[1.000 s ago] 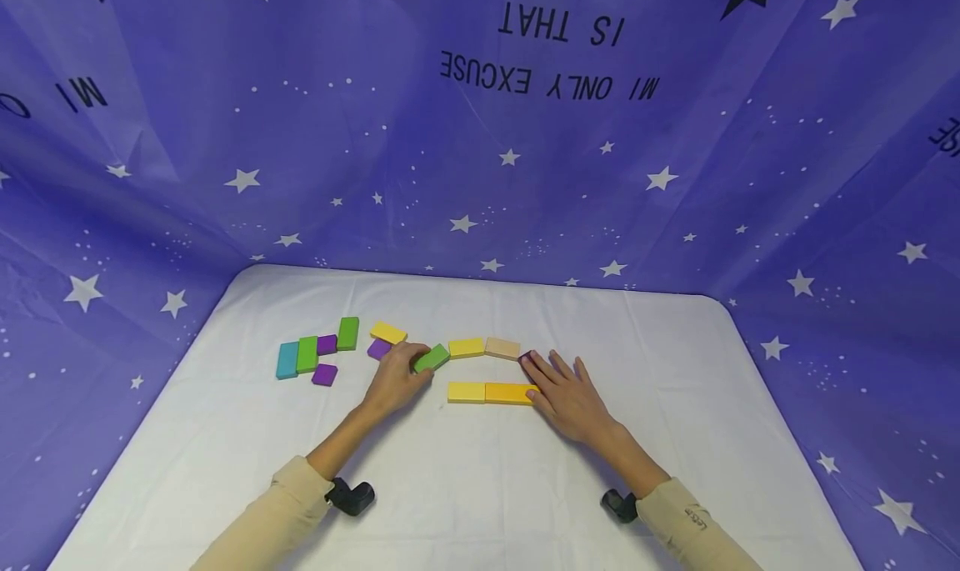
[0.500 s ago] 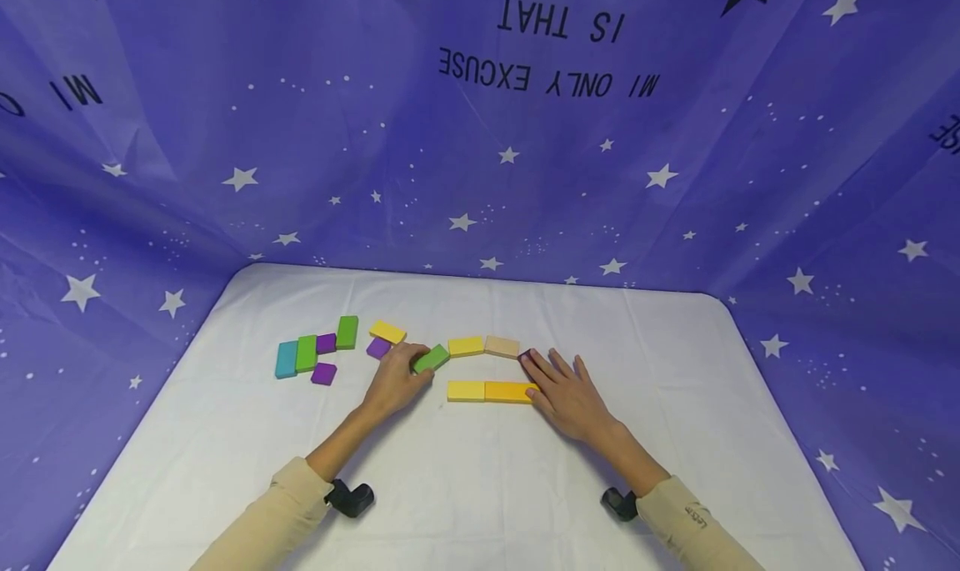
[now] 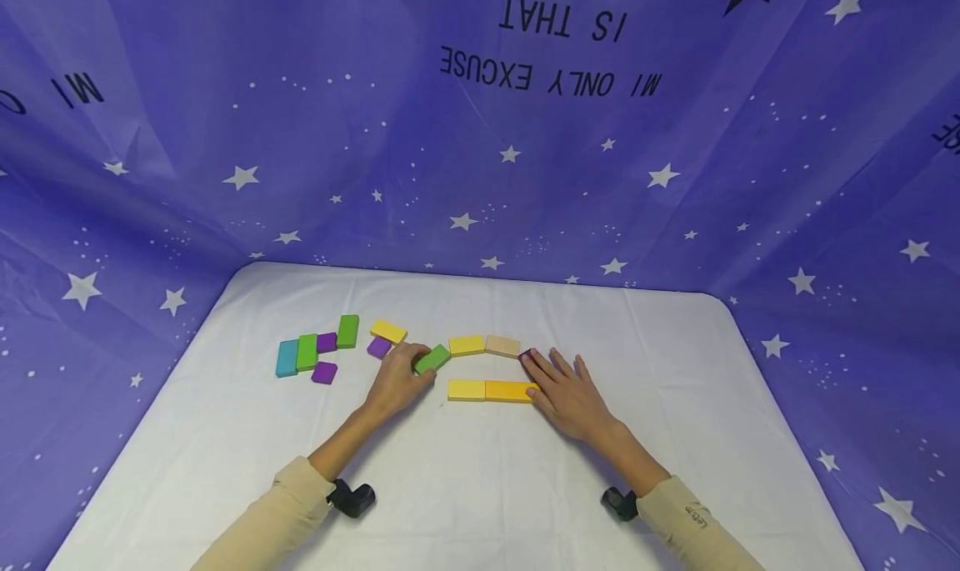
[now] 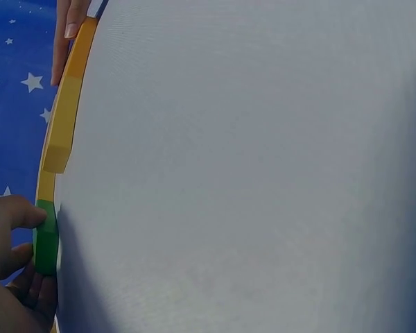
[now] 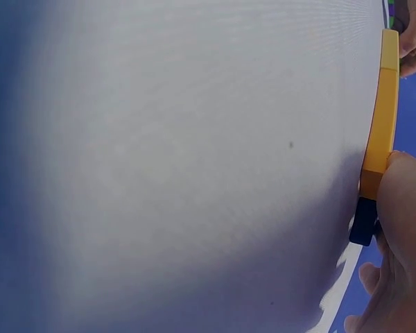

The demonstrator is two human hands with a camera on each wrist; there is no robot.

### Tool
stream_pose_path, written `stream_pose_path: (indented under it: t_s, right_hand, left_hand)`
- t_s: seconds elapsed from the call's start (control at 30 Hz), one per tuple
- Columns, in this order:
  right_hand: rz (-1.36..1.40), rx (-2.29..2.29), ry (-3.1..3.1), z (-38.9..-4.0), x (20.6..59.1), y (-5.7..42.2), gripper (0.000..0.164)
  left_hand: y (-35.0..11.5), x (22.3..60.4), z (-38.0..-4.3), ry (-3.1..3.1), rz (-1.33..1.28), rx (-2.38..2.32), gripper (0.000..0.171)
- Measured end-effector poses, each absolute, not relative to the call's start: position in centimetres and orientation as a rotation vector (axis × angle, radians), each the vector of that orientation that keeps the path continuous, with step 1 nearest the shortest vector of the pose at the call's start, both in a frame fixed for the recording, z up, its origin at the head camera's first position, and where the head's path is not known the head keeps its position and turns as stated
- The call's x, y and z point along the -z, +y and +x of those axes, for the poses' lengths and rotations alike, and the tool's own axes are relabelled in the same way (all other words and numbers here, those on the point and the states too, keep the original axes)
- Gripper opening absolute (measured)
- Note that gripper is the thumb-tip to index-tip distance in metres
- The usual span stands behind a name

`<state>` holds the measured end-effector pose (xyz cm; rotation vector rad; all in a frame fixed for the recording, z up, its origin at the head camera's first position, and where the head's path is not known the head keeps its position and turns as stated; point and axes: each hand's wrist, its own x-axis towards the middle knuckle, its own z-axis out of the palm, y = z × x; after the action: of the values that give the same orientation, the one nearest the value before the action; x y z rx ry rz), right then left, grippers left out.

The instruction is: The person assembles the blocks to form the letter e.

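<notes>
My left hand (image 3: 396, 381) pinches a green block (image 3: 432, 359) between thumb and fingers. That block is the slanted left end of an arched row, followed by a yellow block (image 3: 467, 347) and a beige block (image 3: 502, 347). At the row's right end, fingertips of my right hand (image 3: 576, 404) rest on a dark purple block (image 3: 527, 355), mostly hidden. The right hand lies spread, its thumb at an orange block (image 3: 507, 392). A pale yellow block (image 3: 466, 390) joins the orange one end to end, below the arch. A dark block (image 5: 362, 222) adjoins the orange block in the right wrist view.
Just beyond the left hand lie a yellow block (image 3: 388, 331) and a purple block (image 3: 378, 348). Farther left are a blue block (image 3: 287, 358), two green blocks, and small purple pieces, including one purple block (image 3: 325, 373). A starry purple cloth surrounds the white table (image 3: 480, 488).
</notes>
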<state>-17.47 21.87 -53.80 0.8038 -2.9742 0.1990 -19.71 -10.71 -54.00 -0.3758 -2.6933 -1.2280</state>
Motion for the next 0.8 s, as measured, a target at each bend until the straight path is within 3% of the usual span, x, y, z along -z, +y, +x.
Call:
stream_pose_path:
  t_s: [0.8]
  right_hand:
    - [0.810,-0.214,-2.981,-17.54,53.58,21.90,0.058]
  left_hand:
    - [-10.57,54.03,-19.31,-2.655,-0.380,1.249,0.037]
